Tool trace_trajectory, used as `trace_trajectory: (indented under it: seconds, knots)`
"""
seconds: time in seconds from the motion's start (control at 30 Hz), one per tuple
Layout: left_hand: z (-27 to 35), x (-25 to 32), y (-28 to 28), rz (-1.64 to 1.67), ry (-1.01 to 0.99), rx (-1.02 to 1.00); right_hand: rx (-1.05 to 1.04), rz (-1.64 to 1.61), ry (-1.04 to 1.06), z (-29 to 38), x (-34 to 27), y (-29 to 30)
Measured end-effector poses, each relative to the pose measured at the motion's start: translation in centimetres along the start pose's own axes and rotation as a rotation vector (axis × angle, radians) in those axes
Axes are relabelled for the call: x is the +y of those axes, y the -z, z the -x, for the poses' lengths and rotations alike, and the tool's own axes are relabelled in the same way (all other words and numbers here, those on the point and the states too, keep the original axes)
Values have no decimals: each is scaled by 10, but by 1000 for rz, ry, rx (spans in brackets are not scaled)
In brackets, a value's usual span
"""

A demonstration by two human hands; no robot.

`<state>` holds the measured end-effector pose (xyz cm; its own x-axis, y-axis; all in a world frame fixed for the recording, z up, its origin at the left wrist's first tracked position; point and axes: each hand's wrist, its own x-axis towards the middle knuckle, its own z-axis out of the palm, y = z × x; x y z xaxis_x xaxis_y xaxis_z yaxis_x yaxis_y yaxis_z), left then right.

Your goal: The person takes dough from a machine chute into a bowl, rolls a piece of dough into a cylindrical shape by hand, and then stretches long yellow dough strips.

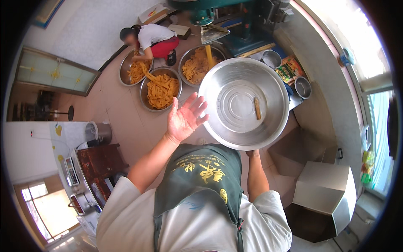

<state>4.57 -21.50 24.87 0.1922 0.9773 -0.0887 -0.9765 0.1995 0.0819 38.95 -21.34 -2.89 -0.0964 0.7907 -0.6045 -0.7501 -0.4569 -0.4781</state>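
A wide stainless steel basin (220, 126) is held up in front of me, with a short brown stick-like piece (257, 108) lying on its bottom. My right hand (252, 152) supports the basin from the near side; its fingers are hidden beneath the metal. My left hand (186, 121) is raised with palm up and fingers spread, holding nothing. Its fingertips overlap the basin's left rim in view, and I cannot tell whether they touch. A dark green apron (195, 163) with yellow writing covers my front.
Beyond, a person (157, 39) crouches, handling broad orange strips (163, 91) between two steel bowls. A green machine (203, 15) with a metal chute (212, 33) feeds a yellow strip (209, 55) into another bowl (182, 71). Metal housings (324, 182) stand at right, a wooden cabinet (99, 163) at left.
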Motion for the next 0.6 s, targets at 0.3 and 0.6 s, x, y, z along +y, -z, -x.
trace_trajectory:
  seconds: [0.3,0.6]
  knots:
    - [-87,-72,3,-291,67,59,352,672,670,63,-142,-29]
    - [-153,-162,105,-836,171,94,-114,1234,510,47,-81,-256]
